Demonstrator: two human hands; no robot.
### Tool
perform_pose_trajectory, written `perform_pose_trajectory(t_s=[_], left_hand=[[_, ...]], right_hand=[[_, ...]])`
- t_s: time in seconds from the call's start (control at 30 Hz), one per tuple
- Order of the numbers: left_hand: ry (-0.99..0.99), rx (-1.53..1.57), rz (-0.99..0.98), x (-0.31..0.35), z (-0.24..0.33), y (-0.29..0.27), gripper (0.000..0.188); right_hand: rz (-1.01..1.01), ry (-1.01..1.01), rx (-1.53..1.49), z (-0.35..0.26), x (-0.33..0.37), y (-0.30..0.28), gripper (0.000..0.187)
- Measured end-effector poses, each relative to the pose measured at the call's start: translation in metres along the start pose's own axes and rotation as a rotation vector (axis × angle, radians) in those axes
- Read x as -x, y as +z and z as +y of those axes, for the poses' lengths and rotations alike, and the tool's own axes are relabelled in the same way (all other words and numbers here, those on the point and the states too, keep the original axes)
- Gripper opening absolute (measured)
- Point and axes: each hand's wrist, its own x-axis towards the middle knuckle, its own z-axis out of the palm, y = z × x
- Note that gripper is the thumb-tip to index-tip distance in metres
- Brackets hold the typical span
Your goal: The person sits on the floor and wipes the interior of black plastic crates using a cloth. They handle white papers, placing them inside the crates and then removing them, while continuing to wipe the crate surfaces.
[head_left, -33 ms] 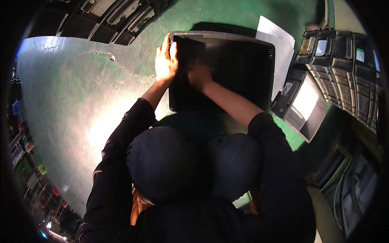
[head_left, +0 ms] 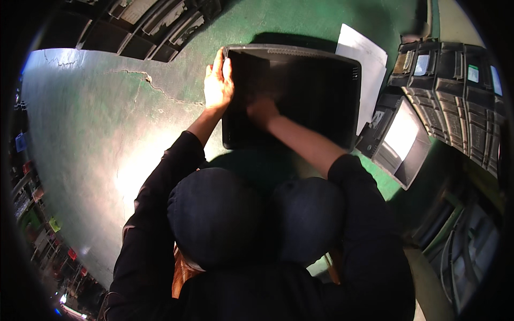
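A wide, shallow black plastic casing [head_left: 321, 99] with rounded corners lies in front of my knees, hollow side up. Small slots run along its far rim and at its far right corner. My left hand [head_left: 218, 88] grips its left edge near the far corner, fingers stretched along the side. Inside the casing, toward its left half, is my right hand [head_left: 262, 111]. That hand is dark and smeared by motion, so its fingers, and anything in them, cannot be made out.
White sheets [head_left: 367, 64] lie partly under the casing's right side. A smaller dark open casing [head_left: 401, 139] sits to the right, beside a stack of black casings [head_left: 455, 91]. More black casings [head_left: 144, 27] stand at the far left. The green floor [head_left: 91, 117] is cracked.
The whole view has shifted slightly, with the casing a little lower in it. My left hand keeps its place on the edge; my right hand stays inside, still blurred.
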Motion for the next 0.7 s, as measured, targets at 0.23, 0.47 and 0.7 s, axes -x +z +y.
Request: perform_pose_trajectory(t_s=[0.23,0.47,0.7], left_hand=[[-0.474,0.508,-0.038,0.002,-0.004,-0.005,0.039],[-0.709,0.915,-0.116,0.016,-0.012,-0.004,0.029],[-0.476,1.013,-0.150,0.024,-0.020,-0.014,0.026]], right_hand=[[-0.284,-0.020,-0.599,0.005,0.021,-0.036,0.031],[0.243,-0.080,-0.840,-0.050,0.024,-0.044,0.019],[0.540,-0.575,-0.089,-0.083,0.035,-0.038,0.023]])
